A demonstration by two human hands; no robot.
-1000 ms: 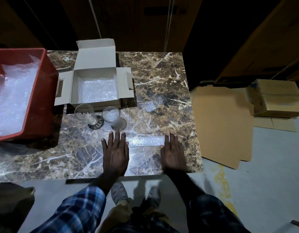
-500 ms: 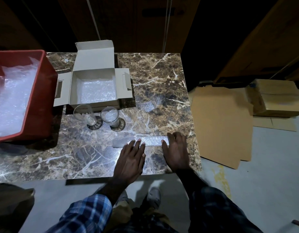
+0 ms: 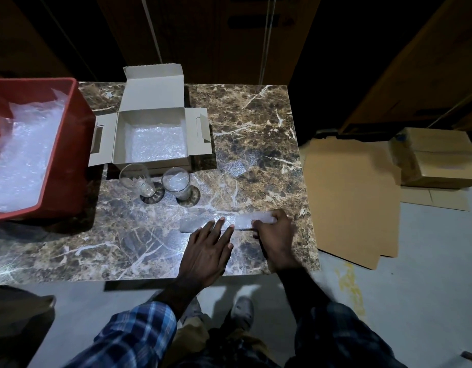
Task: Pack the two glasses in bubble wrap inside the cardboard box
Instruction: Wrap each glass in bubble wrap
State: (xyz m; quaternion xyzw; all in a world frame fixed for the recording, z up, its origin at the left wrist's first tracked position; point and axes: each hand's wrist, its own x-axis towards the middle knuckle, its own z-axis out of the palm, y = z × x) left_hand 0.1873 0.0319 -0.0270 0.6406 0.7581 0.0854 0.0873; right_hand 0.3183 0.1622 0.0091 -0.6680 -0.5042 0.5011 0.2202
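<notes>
On the marbled desk (image 3: 256, 123) a folded strip of bubble wrap (image 3: 227, 221) lies near the front edge. The left hand (image 3: 207, 252) lies flat with its fingers straight and spread, fingertips resting on the strip's near edge. The right hand (image 3: 276, 237) has its fingers curled around the strip's right end, gripping it. Behind the strip and well apart from it stand two glasses: the left glass (image 3: 136, 179) and the right glass (image 3: 176, 183), upright and just beside each other, the right one with something pale and crumpled inside. Both stand right in front of the open cardboard box (image 3: 152, 139), whose lid and side flaps are folded out and whose floor is lined with bubble wrap. At the desk's left end sits a red bin (image 3: 67, 144) heaped with more clear wrap. On the floor to the right lie flat cardboard sheets (image 3: 349, 203) and, beyond them, a stack of brown cartons (image 3: 439, 158).
</notes>
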